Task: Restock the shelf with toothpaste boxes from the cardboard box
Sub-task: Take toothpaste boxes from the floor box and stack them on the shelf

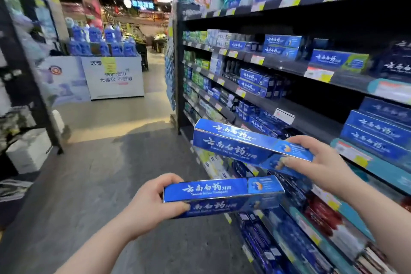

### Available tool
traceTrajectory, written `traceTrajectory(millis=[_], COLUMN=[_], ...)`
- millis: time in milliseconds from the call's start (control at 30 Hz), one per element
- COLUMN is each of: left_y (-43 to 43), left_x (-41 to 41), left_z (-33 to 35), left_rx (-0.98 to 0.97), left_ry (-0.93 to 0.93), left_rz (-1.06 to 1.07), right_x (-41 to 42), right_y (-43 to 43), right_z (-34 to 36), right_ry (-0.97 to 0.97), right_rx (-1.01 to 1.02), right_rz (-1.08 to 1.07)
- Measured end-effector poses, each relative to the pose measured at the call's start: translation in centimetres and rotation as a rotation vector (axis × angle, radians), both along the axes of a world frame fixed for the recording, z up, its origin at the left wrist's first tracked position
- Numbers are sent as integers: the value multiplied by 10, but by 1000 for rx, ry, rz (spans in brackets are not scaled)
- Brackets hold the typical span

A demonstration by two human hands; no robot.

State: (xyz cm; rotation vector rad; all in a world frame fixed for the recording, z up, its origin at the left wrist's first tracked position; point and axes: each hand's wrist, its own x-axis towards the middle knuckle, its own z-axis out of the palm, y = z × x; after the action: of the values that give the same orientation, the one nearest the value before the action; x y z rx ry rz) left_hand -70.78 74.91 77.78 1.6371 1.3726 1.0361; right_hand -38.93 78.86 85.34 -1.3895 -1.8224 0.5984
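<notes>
I hold blue toothpaste boxes with white lettering in front of the shelf unit point(311, 115) on my right. My left hand point(153, 200) grips the left end of a lower toothpaste box point(220, 196), which looks like two boxes stacked. My right hand point(315, 160) grips the right end of an upper toothpaste box point(242, 142), with another box end showing under it. Both sets lie level, out over the aisle beside the shelf edge. The cardboard box is out of view.
Shelf rows on the right carry stacks of the same blue boxes point(378, 131), with a dark gap point(311, 98) to their left. A grey aisle floor point(100, 184) runs ahead to a white display stand point(113, 78) with blue bottles. A dark rack point(24, 95) stands on the left.
</notes>
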Motion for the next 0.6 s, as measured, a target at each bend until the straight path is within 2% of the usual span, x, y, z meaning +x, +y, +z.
traceTrajectory(millis=[300,600], left_y=[180,362], left_x=[-56,-100], left_z=[14,55], left_rx=[39,125], left_ry=[-24,-21], left_rz=[-169,-330], right_x=[-52,-91], right_y=[141,259], right_z=[12,48], right_ry=[-33,2], right_rx=[50,138], right_rz=[-110,-350])
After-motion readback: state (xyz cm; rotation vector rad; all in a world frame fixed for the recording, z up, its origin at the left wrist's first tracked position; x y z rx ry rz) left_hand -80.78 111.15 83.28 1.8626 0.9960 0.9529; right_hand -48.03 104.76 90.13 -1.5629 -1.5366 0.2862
